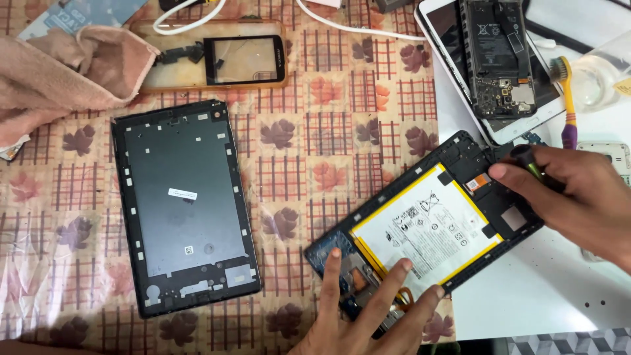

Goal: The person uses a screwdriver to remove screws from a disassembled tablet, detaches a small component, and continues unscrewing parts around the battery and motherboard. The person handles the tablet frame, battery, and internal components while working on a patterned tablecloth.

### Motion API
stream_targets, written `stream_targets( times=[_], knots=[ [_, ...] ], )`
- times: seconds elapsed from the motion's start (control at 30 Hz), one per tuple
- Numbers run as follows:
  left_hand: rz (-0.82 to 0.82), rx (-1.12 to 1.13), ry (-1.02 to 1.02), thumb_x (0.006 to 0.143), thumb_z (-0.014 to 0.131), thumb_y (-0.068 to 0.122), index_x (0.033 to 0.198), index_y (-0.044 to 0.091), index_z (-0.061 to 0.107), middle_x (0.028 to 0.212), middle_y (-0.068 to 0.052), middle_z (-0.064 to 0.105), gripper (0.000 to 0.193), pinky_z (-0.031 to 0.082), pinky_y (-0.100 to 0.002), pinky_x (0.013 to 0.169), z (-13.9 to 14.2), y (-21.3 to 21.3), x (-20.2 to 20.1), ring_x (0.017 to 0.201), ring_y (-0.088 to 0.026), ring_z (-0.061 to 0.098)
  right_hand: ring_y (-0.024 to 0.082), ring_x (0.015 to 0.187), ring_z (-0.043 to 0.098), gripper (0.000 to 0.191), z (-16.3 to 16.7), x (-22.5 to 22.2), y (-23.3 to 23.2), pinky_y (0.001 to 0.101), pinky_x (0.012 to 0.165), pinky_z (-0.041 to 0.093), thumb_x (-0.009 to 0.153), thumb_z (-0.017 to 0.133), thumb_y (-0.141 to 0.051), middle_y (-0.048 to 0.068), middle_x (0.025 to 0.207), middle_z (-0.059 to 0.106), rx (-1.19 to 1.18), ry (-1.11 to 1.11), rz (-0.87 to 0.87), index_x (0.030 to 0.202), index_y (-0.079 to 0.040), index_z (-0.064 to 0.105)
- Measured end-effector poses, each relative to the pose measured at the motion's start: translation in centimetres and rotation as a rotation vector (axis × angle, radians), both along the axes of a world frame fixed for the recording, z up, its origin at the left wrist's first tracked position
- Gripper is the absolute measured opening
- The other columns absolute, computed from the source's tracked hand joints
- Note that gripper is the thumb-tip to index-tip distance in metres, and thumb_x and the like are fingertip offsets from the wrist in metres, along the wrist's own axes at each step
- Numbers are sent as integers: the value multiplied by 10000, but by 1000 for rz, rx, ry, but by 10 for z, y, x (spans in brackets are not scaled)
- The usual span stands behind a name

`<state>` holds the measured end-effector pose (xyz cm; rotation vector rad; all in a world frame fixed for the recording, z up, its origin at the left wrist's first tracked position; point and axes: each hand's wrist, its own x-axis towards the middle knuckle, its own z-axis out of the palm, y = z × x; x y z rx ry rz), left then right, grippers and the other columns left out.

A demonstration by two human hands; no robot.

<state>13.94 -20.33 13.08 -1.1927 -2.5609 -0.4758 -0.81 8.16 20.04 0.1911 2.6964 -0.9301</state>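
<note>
An opened tablet [460,154] lies tilted at the right, its white battery with yellow edges [424,227] exposed. My left hand [368,315] presses with spread fingers on the tablet's lower end, over the blue circuit board [325,253]. My right hand [578,197] grips a dark screwdriver [526,159] with a green stripe, its tip at the tablet's upper right corner. The removed dark back cover [184,204] lies flat at the left, inside face up.
A pink cloth [59,66] lies at the top left. A small touch panel in a clear case [243,59] and white cables [355,29] are at the top. An opened phone [496,56], a yellow toothbrush [565,98] and a white mat [545,289] sit at right.
</note>
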Motion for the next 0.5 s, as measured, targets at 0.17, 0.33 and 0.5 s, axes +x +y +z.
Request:
stream_targets(
  times=[0.17, 0.33, 0.5],
  knots=[
    [107, -124, 132, 1063, 572, 352, 1113, 148, 698, 1545, -46, 514, 245, 274, -891, 1033, 25, -18, -14, 1490, -353, 407, 104, 419, 372, 326, -11, 5, -2, 306, 354, 273, 1044, 633, -267, 57, 516, 462, -117, -25, -92, 882, 16, 635],
    [97, -137, -3, 967, 525, 372, 1222, 147, 674, 1477, -227, 502, 371, 222, -957, 910, 35, -34, -25, 1389, -549, 395, 143, 343, 493, 322, -4, 2, -9, 325, 346, 337, 1023, 690, -275, 108, 485, 540, 156, 55, 52, 849, -5, 703],
    [223, -182, 63, 996, 482, 401, 1191, 153, 652, 1480, -219, 508, 359, 207, -967, 876, 39, -40, -22, 1359, -586, 421, 213, 346, 496, 279, 4, 6, -20, 387, 379, 332, 973, 756, -251, 144, 498, 567, 327, 67, 97, 866, 6, 748]
  ],
)
